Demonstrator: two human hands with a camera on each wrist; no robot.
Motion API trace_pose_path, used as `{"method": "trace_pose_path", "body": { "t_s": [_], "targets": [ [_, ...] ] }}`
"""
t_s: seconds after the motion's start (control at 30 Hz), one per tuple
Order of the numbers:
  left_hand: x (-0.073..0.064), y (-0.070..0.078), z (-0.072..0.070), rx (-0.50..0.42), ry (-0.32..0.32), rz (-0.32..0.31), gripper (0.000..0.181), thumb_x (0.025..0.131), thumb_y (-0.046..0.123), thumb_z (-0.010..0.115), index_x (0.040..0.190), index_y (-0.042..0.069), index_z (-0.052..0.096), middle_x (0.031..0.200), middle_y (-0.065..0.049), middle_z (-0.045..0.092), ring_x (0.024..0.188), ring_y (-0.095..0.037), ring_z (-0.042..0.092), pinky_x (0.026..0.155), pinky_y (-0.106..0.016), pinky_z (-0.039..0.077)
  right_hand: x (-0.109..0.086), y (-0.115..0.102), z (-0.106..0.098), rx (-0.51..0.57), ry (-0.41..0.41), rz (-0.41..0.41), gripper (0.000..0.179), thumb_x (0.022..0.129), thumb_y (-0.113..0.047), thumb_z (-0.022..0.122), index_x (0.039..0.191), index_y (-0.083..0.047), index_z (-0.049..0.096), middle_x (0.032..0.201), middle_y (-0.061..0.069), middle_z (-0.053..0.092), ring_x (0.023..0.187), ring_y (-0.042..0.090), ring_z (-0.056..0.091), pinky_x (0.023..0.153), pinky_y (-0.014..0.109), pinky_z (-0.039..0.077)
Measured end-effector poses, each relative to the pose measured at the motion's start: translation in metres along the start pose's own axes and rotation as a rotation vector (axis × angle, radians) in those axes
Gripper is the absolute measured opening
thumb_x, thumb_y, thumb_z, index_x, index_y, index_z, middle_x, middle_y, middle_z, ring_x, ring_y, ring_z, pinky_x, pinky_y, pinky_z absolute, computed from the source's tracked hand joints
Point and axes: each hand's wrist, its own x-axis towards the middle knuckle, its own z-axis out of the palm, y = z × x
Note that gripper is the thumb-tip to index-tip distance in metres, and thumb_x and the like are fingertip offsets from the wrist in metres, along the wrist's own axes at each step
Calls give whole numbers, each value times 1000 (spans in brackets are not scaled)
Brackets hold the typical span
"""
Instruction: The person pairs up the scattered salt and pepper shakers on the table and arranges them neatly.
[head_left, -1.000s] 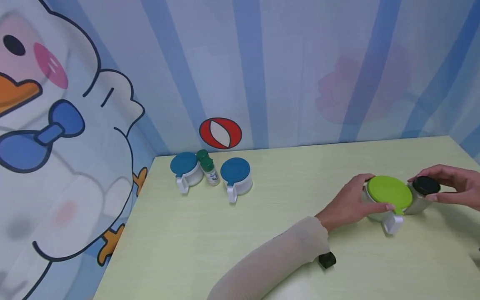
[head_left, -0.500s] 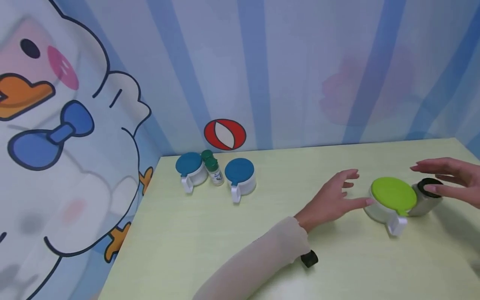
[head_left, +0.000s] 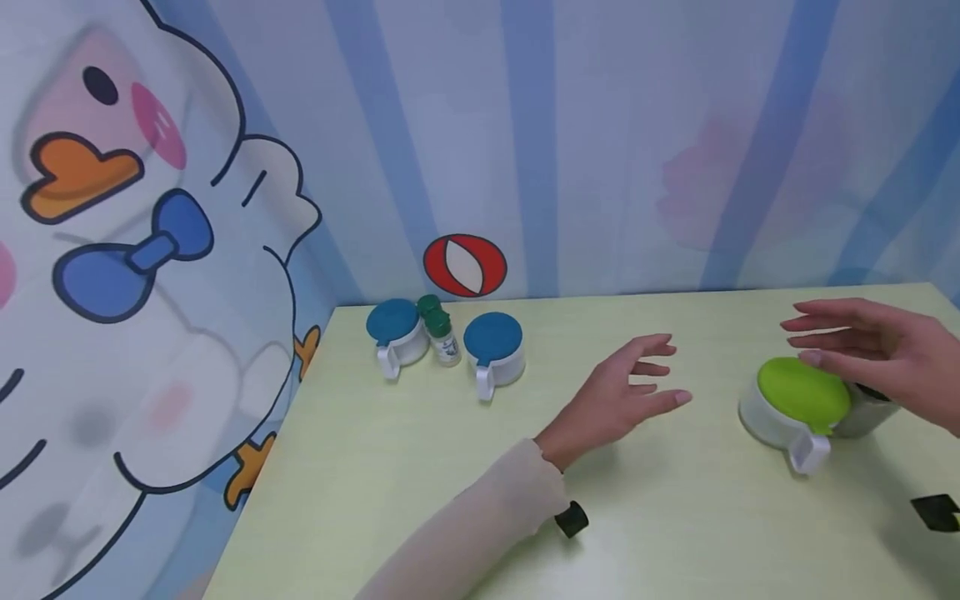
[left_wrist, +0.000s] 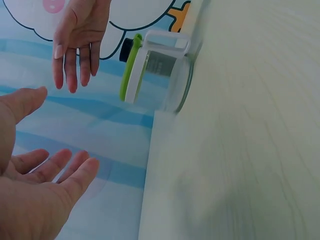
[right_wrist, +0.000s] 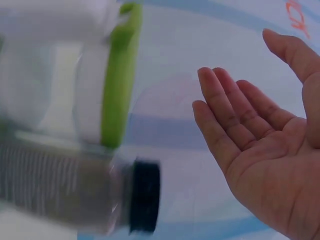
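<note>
A clear jar with a lime-green lid and white handle (head_left: 802, 392) stands upright on the right of the table. Close against its right side is a shorter-lidded jar with a black cap (right_wrist: 145, 195), holding something greyish-brown; in the head view the right hand partly covers it. My right hand (head_left: 885, 350) hovers over these two jars, fingers extended, palm bare in the right wrist view. To the left of the green-lidded jar, my left hand (head_left: 611, 400) is in the air above the table, fingers spread and holding nothing.
Two white-handled jars with blue lids, one left (head_left: 393, 321) and one right (head_left: 492, 337), stand at the back left. Between them are two small green-capped bottles (head_left: 444, 337). A printed wall (head_left: 615, 167) rises along the table's back edge.
My left hand has let go of the green-lidded jar and drawn back leftward. My right hand has released the black-capped jar and risen above it. Both jars stay standing together.
</note>
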Motion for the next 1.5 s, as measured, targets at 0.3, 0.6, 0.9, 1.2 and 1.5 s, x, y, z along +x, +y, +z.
{"method": "trace_pose_path", "body": {
  "t_s": [0.3, 0.6, 0.9, 1.2, 1.5],
  "targets": [
    [-18, -5, -26, -50, 52, -30, 65, 94, 37, 73, 150, 41, 41, 145, 15, 51, 125, -4, 56, 93, -25, 54, 8, -42, 19, 81, -88, -12, 57, 95, -13, 72, 147, -22, 51, 130, -16, 64, 105, -4, 67, 78, 17, 57],
    [-33, -12, -47, -46, 124, -41, 65, 93, 36, 74, 150, 39, 42, 144, 12, 53, 134, -23, 53, 94, -28, 56, 21, -70, 37, 133, -155, -112, 59, 94, -12, 73, 147, -26, 51, 133, -5, 66, 108, 4, 69, 82, 18, 57],
    [-45, -14, -61, -12, 183, -35, 64, 93, 34, 75, 149, 40, 43, 146, 8, 54, 127, -10, 55, 102, -28, 52, 31, -85, 53, 188, -207, -157, 60, 94, -12, 73, 148, -29, 50, 134, -2, 66, 113, 5, 67, 86, 18, 55],
    [-58, -15, -77, -5, 224, -21, 65, 94, 32, 75, 150, 38, 43, 143, 16, 53, 129, -7, 53, 105, -33, 50, 40, -88, 69, 187, -233, -151, 60, 94, -20, 74, 147, -32, 50, 134, -5, 66, 116, 7, 66, 90, 15, 52],
    [-68, -19, -97, 18, 269, 17, 66, 94, 33, 75, 150, 36, 42, 146, 11, 53, 130, -11, 54, 107, -35, 49, 49, -91, 83, 177, -238, -147, 59, 93, -23, 76, 146, -30, 52, 132, -6, 67, 116, 2, 64, 93, 12, 48]
  ]
}}
